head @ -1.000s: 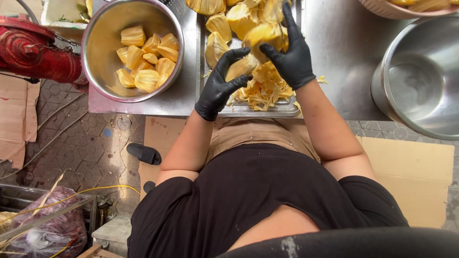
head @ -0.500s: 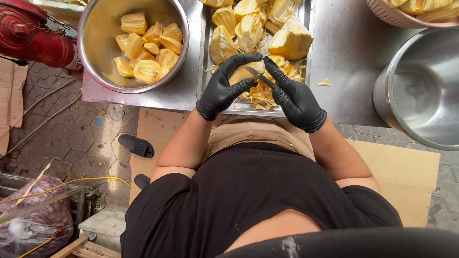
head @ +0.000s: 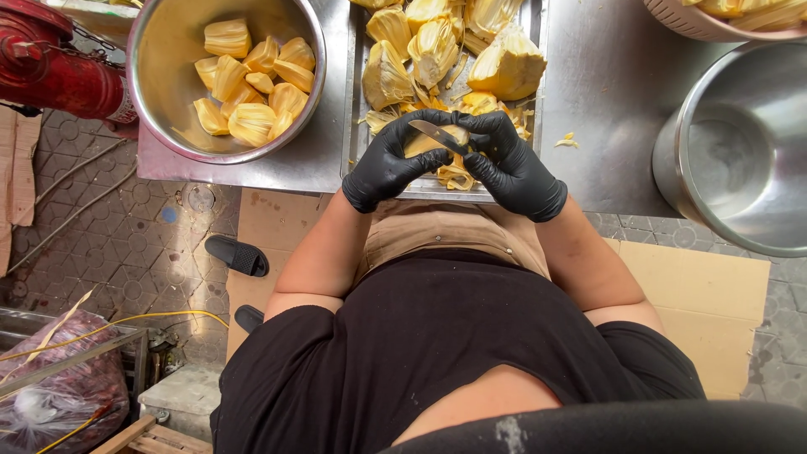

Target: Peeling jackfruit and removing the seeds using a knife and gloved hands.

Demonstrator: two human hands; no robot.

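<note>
Both hands wear black gloves over a metal tray (head: 356, 101) of yellow jackfruit pieces (head: 437, 46). My left hand (head: 388, 161) cups a yellow jackfruit pod (head: 423, 144) at the tray's near edge. My right hand (head: 513, 164) grips a small knife (head: 437, 134), its blade lying across the pod and pointing left. The two hands touch each other around the pod. Fibrous yellow scraps (head: 456, 175) lie under them.
A steel bowl (head: 164, 76) holding cleaned yellow pods (head: 248, 88) stands at the left on the steel table (head: 605, 109). A large empty steel pot (head: 740, 151) is at the right, a pale basket (head: 714, 21) beyond it. A red hydrant (head: 50, 71) stands far left; cardboard (head: 714, 294) covers the floor.
My right hand came back from the far fruit pieces to meet the left hand at the tray's near edge. The knife now lies across a pod held in the left hand.
</note>
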